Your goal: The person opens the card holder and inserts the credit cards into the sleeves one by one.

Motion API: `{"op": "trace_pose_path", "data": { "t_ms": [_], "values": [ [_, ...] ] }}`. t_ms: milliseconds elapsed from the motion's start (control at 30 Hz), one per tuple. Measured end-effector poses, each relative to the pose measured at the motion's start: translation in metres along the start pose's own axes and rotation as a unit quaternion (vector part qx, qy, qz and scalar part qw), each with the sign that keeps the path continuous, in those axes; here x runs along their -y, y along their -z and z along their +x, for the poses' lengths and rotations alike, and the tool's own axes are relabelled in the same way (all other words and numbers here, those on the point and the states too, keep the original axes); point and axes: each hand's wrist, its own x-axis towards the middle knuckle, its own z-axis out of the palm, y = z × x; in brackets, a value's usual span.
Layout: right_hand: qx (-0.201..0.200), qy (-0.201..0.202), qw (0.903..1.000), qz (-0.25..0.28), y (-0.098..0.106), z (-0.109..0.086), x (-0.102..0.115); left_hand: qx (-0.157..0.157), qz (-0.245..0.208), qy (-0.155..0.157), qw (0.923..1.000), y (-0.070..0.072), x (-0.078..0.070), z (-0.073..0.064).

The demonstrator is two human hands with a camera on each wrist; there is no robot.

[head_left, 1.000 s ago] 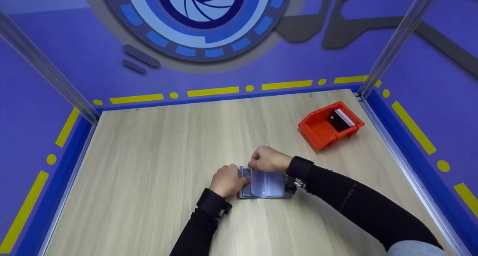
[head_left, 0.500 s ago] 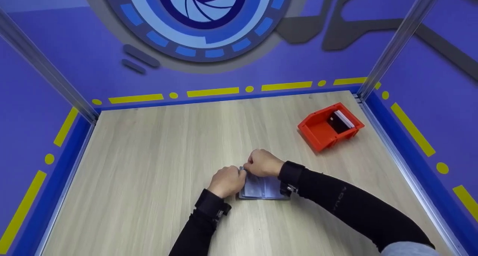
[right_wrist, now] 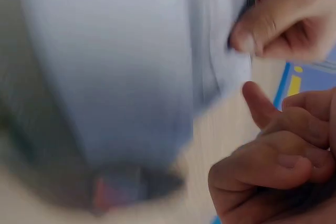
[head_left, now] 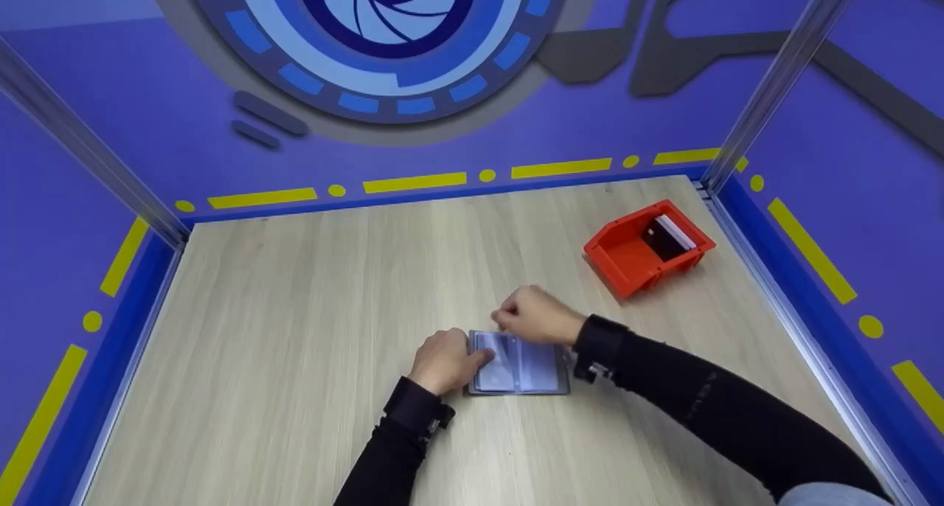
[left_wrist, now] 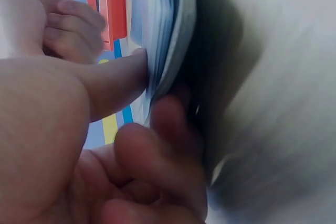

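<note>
- Left hand (head_left: 445, 364): grips the left edge of a small booklet (head_left: 538, 369), thumb on top of the clear pages (head_left: 495, 375), fingers reaching beneath the grey cover (left_wrist: 182, 30).
- Right hand (head_left: 542, 316): fingers curled, just beyond the booklet's far edge, with nothing visible between them. In the right wrist view a page corner lies near one fingertip; no hold on it can be seen.
- Booklet location: spread out on the near part of the worktop (head_left: 332, 314), slightly right of the middle, its fold running from near to far.
- Handling (judged): light overall. The cover appears flexible but firmer than the pages. The pages look thin, glossy and slippery, likely to cling together and to crease if forced.
- Hold points (judged): brace the assembly at its left edge, thumb above and fingers below. Take a single page by its far outer corner, using a light pinch; avoid pulling at the fold.
- Wrists: one black band on the left (head_left: 414, 403) and one on the right (head_left: 601, 338).
- Red bin (head_left: 627, 261): far right, well apart from both hands. It contains a dark item with a white edge (head_left: 667, 239), too small to identify.
- Perimeter: blue wall panels (head_left: 413, 152) with yellow markings.
</note>
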Motion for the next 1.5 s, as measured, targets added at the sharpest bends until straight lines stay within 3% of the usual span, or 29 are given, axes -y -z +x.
{"op": "trace_pose_path", "data": {
  "t_ms": [133, 233, 333, 433, 567, 667, 800, 1100, 1233, 1500],
  "values": [
    [-0.058, -0.038, 0.9973, -0.024, 0.049, -0.008, -0.014, 0.003, -0.013, 0.012, 0.9998, -0.001, -0.003, -0.001],
    [-0.114, -0.083, 0.9889, -0.046, 0.092, -0.013, -0.033, 0.008, -0.019, 0.021, 0.9996, 0.000, -0.005, -0.001],
    [-0.179, -0.117, 0.9736, -0.079, 0.128, -0.016, -0.060, 0.012, -0.023, 0.024, 0.9994, 0.000, -0.006, -0.001],
    [-0.227, -0.134, 0.9513, -0.160, 0.154, -0.019, -0.088, 0.016, -0.026, 0.024, 0.9992, 0.000, -0.006, -0.001],
    [-0.226, -0.154, 0.9232, -0.270, 0.172, -0.023, -0.122, 0.016, -0.027, 0.022, 0.9993, -0.002, -0.005, -0.003],
    [-0.201, -0.167, 0.9114, -0.318, 0.177, -0.026, -0.142, 0.016, -0.027, 0.018, 0.9993, -0.002, -0.005, -0.004],
    [-0.194, -0.170, 0.9027, -0.345, 0.180, -0.026, -0.160, 0.013, -0.028, 0.014, 0.9994, -0.004, -0.004, -0.004],
    [-0.225, -0.150, 0.8886, -0.370, 0.181, -0.027, -0.167, 0.014, -0.021, 0.015, 0.9996, -0.003, -0.004, -0.003],
    [-0.230, -0.145, 0.8881, -0.371, 0.185, -0.027, -0.162, 0.014, -0.019, 0.019, 0.9995, -0.001, -0.003, -0.002],
    [-0.224, -0.132, 0.9199, -0.294, 0.197, -0.041, -0.146, 0.015, -0.023, 0.019, 0.9994, 0.001, 0.000, -0.001]
  ]
}}
